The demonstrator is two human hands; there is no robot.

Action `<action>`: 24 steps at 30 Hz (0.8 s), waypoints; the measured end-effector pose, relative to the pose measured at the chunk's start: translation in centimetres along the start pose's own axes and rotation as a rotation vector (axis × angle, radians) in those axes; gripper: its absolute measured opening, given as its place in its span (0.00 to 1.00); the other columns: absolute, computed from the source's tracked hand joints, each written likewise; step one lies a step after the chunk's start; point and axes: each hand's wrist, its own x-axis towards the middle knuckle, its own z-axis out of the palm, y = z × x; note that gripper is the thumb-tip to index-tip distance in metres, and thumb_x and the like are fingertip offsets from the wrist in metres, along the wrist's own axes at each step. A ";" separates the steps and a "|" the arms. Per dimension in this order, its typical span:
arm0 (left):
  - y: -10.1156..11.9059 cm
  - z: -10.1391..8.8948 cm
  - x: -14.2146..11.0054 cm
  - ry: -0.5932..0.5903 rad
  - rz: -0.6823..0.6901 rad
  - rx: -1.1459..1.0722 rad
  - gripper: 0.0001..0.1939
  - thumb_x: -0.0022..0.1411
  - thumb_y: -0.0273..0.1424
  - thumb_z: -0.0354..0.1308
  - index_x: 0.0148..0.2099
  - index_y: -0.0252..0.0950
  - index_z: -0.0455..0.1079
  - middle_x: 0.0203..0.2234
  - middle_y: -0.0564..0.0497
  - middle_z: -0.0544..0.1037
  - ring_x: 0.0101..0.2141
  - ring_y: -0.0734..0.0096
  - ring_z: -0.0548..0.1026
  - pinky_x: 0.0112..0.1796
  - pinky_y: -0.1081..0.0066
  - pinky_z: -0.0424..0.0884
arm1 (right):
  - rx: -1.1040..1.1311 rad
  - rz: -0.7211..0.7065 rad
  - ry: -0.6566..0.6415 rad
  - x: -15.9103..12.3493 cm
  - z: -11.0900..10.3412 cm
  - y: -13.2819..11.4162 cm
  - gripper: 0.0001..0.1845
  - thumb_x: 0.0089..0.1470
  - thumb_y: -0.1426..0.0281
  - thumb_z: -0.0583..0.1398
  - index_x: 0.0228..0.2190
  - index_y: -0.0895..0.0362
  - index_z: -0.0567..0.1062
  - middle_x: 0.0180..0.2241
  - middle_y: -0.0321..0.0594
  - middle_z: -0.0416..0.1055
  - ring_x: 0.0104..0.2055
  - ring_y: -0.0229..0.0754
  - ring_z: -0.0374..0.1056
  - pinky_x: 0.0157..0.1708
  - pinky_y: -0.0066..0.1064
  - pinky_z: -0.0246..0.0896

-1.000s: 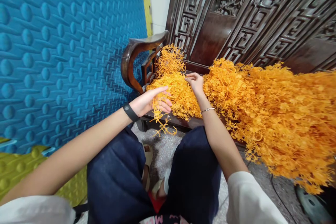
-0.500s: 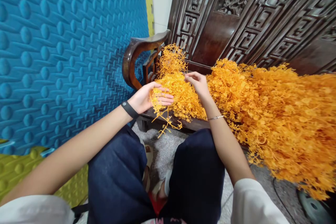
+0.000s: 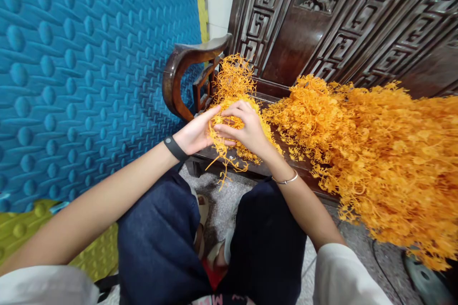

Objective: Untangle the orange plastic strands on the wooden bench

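My left hand (image 3: pixel 197 132), with a black band on its wrist, cradles a small bunch of orange plastic flower sprigs (image 3: pixel 220 145). Its fingers lie beneath the bunch and its thumb points forward. Thin branched stems dangle below the palm. My right hand (image 3: pixel 246 128), a bangle on its wrist, reaches across to the same bunch. Its thumb and fingers are curled around sprigs at the left palm; the fingertips are partly hidden among them. Just behind both hands, a loose pile of the same orange sprigs (image 3: pixel 234 78) lies on the dark wooden bench seat (image 3: pixel 263 169).
A much larger heap of orange sprigs (image 3: pixel 390 152) covers the bench to the right and overhangs its front edge. The bench has a curved armrest (image 3: pixel 175 74) and a carved backrest (image 3: pixel 289 52). Blue foam matting (image 3: pixel 89 81) stands at left. A black cable lies on the floor, lower right.
My right hand has moved left and toward me, from above the pile to the bunch in my left hand. The left hand has barely moved; its dangling stems have shifted.
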 end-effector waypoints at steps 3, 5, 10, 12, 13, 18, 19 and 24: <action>0.0 0.1 -0.1 -0.034 -0.038 0.135 0.24 0.69 0.41 0.36 0.42 0.31 0.69 0.22 0.47 0.77 0.25 0.63 0.78 0.29 0.62 0.75 | 0.198 0.072 -0.022 0.0 -0.1 0.0 0.11 0.46 0.61 0.66 0.27 0.55 0.74 0.31 0.36 0.69 0.37 0.39 0.64 0.42 0.37 0.58; -0.1 0.1 -0.2 -0.014 -0.008 0.279 0.27 0.67 0.45 0.35 0.42 0.31 0.69 0.22 0.44 0.78 0.22 0.62 0.77 0.24 0.65 0.73 | 0.367 0.140 -0.024 0.1 -0.2 -0.2 0.10 0.46 0.63 0.65 0.28 0.55 0.74 0.30 0.34 0.69 0.36 0.37 0.65 0.40 0.35 0.59; -0.5 -0.1 -0.2 0.109 0.196 0.489 0.21 0.65 0.45 0.45 0.41 0.33 0.68 0.15 0.49 0.74 0.12 0.70 0.69 0.15 0.73 0.64 | 0.611 0.290 0.007 0.1 -0.4 -0.5 0.11 0.43 0.64 0.66 0.29 0.55 0.72 0.30 0.33 0.70 0.33 0.35 0.65 0.38 0.32 0.62; -0.6 -0.1 -0.3 0.114 0.225 0.512 0.20 0.63 0.46 0.47 0.37 0.33 0.67 0.13 0.50 0.73 0.11 0.71 0.68 0.13 0.74 0.62 | 0.621 0.303 0.015 0.2 -0.5 -0.5 0.11 0.43 0.65 0.66 0.29 0.55 0.72 0.30 0.32 0.70 0.34 0.35 0.66 0.39 0.33 0.62; -0.6 -0.1 -0.4 0.105 0.232 0.521 0.19 0.63 0.46 0.48 0.36 0.34 0.67 0.13 0.52 0.72 0.11 0.72 0.67 0.13 0.75 0.61 | 0.620 0.309 0.019 0.2 -0.6 -0.4 0.11 0.44 0.65 0.66 0.30 0.54 0.71 0.30 0.32 0.70 0.34 0.35 0.66 0.40 0.33 0.62; -0.3 0.1 -1.0 0.124 0.296 0.590 0.14 0.56 0.39 0.60 0.27 0.35 0.64 0.13 0.58 0.67 0.10 0.80 0.63 0.11 0.79 0.57 | 0.599 0.320 0.073 0.3 -1.1 0.2 0.08 0.47 0.67 0.62 0.30 0.54 0.69 0.28 0.32 0.67 0.32 0.34 0.65 0.40 0.33 0.62; -0.3 0.1 -1.1 0.144 0.309 0.602 0.14 0.56 0.38 0.59 0.25 0.35 0.63 0.12 0.58 0.66 0.10 0.81 0.62 0.11 0.79 0.56 | 0.575 0.304 0.086 0.3 -1.2 0.2 0.08 0.47 0.67 0.62 0.30 0.54 0.68 0.28 0.32 0.67 0.33 0.35 0.65 0.40 0.33 0.62; -0.3 0.0 -1.1 0.129 0.347 0.599 0.17 0.61 0.39 0.53 0.24 0.35 0.64 0.09 0.58 0.63 0.08 0.81 0.60 0.11 0.78 0.53 | 0.404 0.222 0.198 0.2 -1.0 0.1 0.09 0.48 0.63 0.62 0.30 0.53 0.68 0.33 0.34 0.66 0.38 0.36 0.65 0.43 0.33 0.62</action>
